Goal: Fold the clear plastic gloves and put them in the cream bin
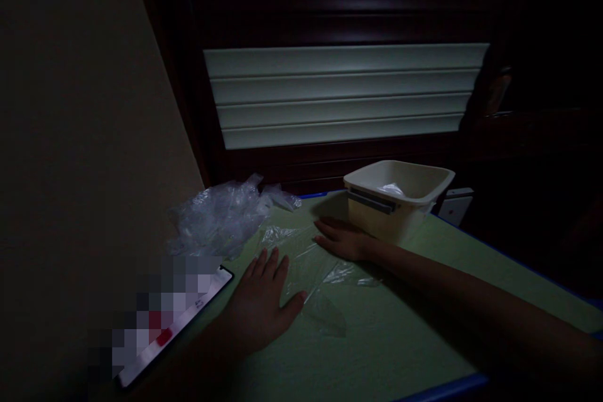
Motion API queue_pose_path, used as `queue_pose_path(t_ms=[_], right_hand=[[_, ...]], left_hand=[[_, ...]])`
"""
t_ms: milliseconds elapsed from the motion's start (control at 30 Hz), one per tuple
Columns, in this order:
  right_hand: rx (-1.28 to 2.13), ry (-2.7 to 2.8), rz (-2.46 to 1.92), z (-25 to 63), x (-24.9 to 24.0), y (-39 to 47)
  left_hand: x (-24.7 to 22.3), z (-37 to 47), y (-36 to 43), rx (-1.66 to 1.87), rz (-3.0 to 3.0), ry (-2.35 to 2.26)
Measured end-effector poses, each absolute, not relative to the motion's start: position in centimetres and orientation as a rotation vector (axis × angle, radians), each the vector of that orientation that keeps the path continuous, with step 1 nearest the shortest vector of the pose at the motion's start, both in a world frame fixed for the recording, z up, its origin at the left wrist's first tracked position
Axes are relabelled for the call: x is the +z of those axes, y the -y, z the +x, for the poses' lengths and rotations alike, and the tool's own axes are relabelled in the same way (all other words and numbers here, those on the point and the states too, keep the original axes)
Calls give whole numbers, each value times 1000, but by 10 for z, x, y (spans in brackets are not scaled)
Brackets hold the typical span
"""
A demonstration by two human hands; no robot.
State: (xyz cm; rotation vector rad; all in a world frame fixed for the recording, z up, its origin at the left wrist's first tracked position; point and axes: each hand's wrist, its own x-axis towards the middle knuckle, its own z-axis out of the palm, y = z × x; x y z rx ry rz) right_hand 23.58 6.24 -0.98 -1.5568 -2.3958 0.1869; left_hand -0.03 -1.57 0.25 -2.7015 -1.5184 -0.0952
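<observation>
A clear plastic bag (pixel 306 267) lies spread on the green tabletop (pixel 377 339). My left hand (pixel 264 301) rests flat at the bag's near left side, fingers stretched out and thumb apart. On the bag's far right part lies my right hand (pixel 343 240), palm down, its fingers extended to the left. Neither hand is closed around anything. Just beyond my right hand stands a cream plastic bin (pixel 396 217) with a grey handle, and some clear plastic shows inside it. Past my left hand, a heap of crumpled clear plastic bags (pixel 221 213) sits at the table's far left.
A phone or tablet with a lit screen (pixel 183 317), partly blurred out, lies at the left edge near my left forearm. Behind the table rises a dark wooden panel with pale slats (pixel 348 91). A white box (pixel 456 206) stands beyond the bin. The room is dim.
</observation>
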Motion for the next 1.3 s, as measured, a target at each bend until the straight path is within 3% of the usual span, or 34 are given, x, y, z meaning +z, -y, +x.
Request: queue_pose_path(t_ms=[433,867,1000,1300], right_hand=[[25,2471,-1404,210,0,-14],[7,2394,-1611,283,-9,22],[-37,2365,-1462,271,2,36],[465,2786,-1025,228,28,82]], left_hand=[[2,0,13,-60,-2697,1523],[3,-2,14,-113,-2751,1549],[0,-2,12,-126,-2739,1550],[1,-2,10,-80,-2722,1541]])
